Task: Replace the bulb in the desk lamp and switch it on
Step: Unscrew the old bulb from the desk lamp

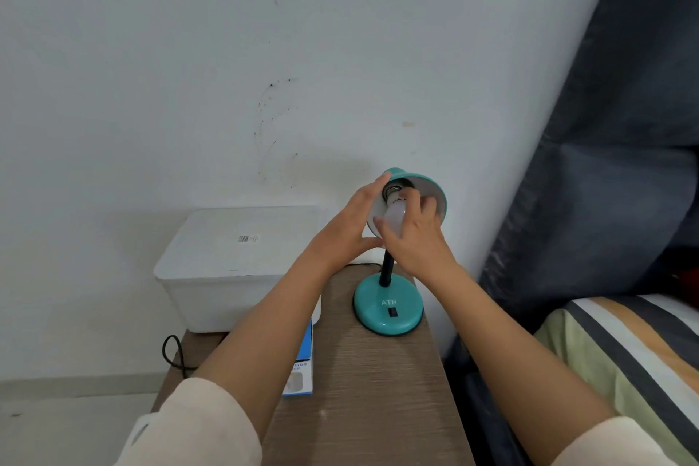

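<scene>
Sleeves nearest; left hand (350, 227) cups lamp shade (423, 187), right hand (412, 235) grips bulb (393, 214) at socket. Risk: cross-threading, lamp tipping off surface (378, 382).

The single view comes from a wide-angle camera worn on the person's head, looking forward and down along both forearms, which enter from the bottom edge and meet just right of centre at the teal desk lamp (401, 238). It sits close above the narrow wooden table (378, 390), whose top runs up from the bottom centre of the frame. It faces a white wall (189, 68) that fills the upper half, with a bed (624, 352) at the lower right and straight lines bowing near the frame edges.
</scene>
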{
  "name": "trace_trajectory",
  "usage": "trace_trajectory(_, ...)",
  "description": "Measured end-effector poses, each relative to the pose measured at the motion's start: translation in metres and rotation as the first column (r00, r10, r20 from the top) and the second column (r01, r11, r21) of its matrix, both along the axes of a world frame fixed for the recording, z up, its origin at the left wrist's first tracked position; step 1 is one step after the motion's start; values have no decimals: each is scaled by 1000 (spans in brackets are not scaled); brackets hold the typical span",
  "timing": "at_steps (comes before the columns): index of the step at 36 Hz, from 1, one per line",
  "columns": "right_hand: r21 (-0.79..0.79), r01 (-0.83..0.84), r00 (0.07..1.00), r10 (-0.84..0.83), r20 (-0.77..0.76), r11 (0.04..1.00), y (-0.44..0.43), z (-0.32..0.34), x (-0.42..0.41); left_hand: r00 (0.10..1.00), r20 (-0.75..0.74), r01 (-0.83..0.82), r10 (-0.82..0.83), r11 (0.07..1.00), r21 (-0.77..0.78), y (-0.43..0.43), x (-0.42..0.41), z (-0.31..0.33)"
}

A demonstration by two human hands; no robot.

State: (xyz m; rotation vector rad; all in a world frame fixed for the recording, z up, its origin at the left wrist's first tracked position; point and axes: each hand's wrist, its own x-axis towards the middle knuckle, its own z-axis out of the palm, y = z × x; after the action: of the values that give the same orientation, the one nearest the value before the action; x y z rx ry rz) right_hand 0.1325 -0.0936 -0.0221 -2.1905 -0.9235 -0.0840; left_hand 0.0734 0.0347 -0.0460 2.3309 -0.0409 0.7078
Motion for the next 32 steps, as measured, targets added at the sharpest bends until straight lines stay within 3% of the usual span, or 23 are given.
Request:
trace_trajectory(2, 11, -29, 997, 30, -68, 1000, 1, 3, 0, 1000, -1, -2, 2, 1000, 1, 0, 0, 0)
trace_trajectory(17, 65, 29, 999, -26, -32, 998, -11, 11, -1, 996, -81, -33, 34, 999, 23, -4, -9, 7)
trace_trajectory(22, 78, 21, 998, -17, -56, 997, -22, 18, -11, 989, -92, -105, 118, 985, 135, -9, -27, 18)
trace_trajectory(32, 248, 105, 982, -61, -181, 963, -54, -32, -73, 924, -195, -352, 328, 930, -105, -37, -120, -36)
